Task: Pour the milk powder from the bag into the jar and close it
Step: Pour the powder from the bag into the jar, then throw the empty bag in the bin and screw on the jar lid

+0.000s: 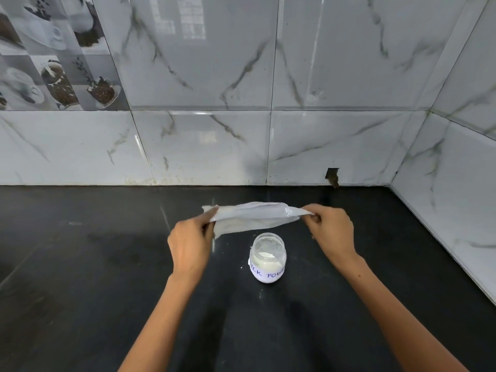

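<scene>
We hold bag (pixel 255 217) stretched level, above and just behind jar (pixel 267 257). Left hand (pixel 191 244) pinches bag's left end, fingers curled round edge. Right hand (pixel 331 228) pinches bag's right corner, fingers curled. Jar upright on black counter (pixel 94 264), lidless, white powder inside, handwritten label on front. Marble tiles (pixel 204 146) behind jar.

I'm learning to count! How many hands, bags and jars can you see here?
Hands: 2, the left hand and the right hand, each pinching one end of the bag
Bags: 1, the bag
Jars: 1, the jar, open, no lid on
Total: 4
</scene>
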The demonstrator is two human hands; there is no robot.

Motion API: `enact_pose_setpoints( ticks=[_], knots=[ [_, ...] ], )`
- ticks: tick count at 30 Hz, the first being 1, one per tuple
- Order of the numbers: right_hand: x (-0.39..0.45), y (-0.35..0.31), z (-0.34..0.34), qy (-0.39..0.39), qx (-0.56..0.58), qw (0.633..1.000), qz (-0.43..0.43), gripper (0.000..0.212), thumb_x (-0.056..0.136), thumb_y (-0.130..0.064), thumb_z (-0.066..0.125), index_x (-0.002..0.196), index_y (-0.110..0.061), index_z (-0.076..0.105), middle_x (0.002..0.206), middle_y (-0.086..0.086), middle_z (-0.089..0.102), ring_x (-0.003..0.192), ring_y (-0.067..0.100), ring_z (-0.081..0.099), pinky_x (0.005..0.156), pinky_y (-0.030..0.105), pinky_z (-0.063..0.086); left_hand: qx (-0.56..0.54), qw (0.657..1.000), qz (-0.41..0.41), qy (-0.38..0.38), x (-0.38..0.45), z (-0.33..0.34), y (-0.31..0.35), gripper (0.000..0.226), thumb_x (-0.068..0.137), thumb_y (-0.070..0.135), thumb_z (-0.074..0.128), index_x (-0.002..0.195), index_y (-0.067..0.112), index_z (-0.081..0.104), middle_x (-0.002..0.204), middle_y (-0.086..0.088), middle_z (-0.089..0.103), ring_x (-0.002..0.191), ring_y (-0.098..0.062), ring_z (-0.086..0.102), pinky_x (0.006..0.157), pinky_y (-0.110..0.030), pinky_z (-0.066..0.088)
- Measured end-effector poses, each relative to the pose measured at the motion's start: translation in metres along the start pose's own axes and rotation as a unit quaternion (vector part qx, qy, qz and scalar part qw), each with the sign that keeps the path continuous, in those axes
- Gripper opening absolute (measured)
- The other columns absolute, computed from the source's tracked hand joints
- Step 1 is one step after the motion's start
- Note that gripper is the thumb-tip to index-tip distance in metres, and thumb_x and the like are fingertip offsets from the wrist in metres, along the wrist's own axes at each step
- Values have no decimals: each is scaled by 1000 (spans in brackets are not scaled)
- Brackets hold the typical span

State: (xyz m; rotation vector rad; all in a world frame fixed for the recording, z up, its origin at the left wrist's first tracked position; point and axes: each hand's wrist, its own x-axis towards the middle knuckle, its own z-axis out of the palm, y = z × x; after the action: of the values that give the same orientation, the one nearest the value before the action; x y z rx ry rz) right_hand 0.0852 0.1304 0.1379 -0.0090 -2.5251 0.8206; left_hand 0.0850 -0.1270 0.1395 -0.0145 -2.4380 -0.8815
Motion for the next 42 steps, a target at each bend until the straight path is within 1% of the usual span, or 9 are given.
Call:
enact_pose_setpoints(
  ticks=[4, 7, 10, 14, 19, 26, 30, 38, 42],
  knots=[
    [-29, 11, 10, -92, 192, 967, 140, 28, 92, -5, 45, 93, -20, 68, 88, 3, 73, 64, 5, 70, 56, 23, 56, -162, 984, -50, -44, -31, 14, -23, 35, 82, 2, 55, 108, 20, 71, 50, 7, 34, 47, -8, 22, 44, -19, 26],
    [-40, 14, 12, -94, 361, 892, 255, 30, 92, -3, 39, 87, -6, 69, 104, 11, 69, 84, 17, 71, 60, 27, 60, -340, 927, -155, -39, -51, 14, -22, 27, 79, 27, 53, 87, 16, 76, 60, 6, 52, 56, -9, 41, 55, -18, 40],
    [-48, 10, 18, -68, 420, 850, 312, 19, 90, -12, 54, 83, 1, 67, 100, 19, 69, 85, 25, 68, 61, 29, 60, -438, 860, -263, -6, -57, 19, -25, 22, 83, 18, 67, 82, -3, 74, 74, -8, 68, 71, -16, 59, 63, -19, 51],
    [-56, 3, 26, -81, 371, 873, 305, 41, 70, -14, 82, 101, -6, 56, 101, 15, 69, 88, 19, 67, 80, 38, 56, -452, 845, -286, 8, -66, 18, -30, 12, 72, -1, 76, 83, 4, 74, 71, 1, 74, 72, -7, 67, 69, -15, 51],
    [-75, -18, 32, -129, 368, 879, 273, 79, 69, -2, 80, 134, -18, 38, 108, 1, 66, 101, 14, 64, 80, 31, 55, -417, 870, -258, 43, -88, -7, -42, 24, 71, -11, 72, 94, 0, 71, 88, -2, 72, 83, -2, 68, 73, -12, 51],
    [-138, -75, 58, -163, 336, 920, 118, 43, 74, 5, 73, 109, -18, 64, 93, -12, 71, 85, -1, 69, 71, 21, 58, -288, 926, -238, 61, -149, -68, -81, 38, 71, -8, 74, 100, 16, 69, 102, 1, 70, 91, 1, 65, 84, -15, 51],
    [-191, -100, 91, -226, 301, 925, 59, 35, 76, -3, 71, 106, -21, 69, 92, -1, 76, 85, 18, 72, 72, 40, 59, -223, 940, -254, 51, -196, -106, -113, 40, 70, -6, 76, 99, 21, 70, 102, 4, 70, 93, 4, 64, 84, -11, 49],
    [-310, -116, 172, -323, 143, 934, 59, 16, 77, -14, 71, 93, -12, 70, 67, 9, 71, 60, 27, 64, 58, 43, 52, -225, 891, -393, 19, -301, -147, -209, 35, 67, -7, 77, 92, 18, 74, 93, 4, 74, 85, -4, 69, 79, -19, 54],
    [-364, -116, 211, -357, 124, 918, 121, 22, 76, -9, 74, 98, -7, 72, 86, 8, 76, 74, 20, 71, 70, 41, 58, -263, 842, -472, -3, -345, -151, -264, 30, 66, -3, 79, 87, 18, 75, 83, 11, 75, 78, -3, 66, 72, -16, 54]
  ],
)
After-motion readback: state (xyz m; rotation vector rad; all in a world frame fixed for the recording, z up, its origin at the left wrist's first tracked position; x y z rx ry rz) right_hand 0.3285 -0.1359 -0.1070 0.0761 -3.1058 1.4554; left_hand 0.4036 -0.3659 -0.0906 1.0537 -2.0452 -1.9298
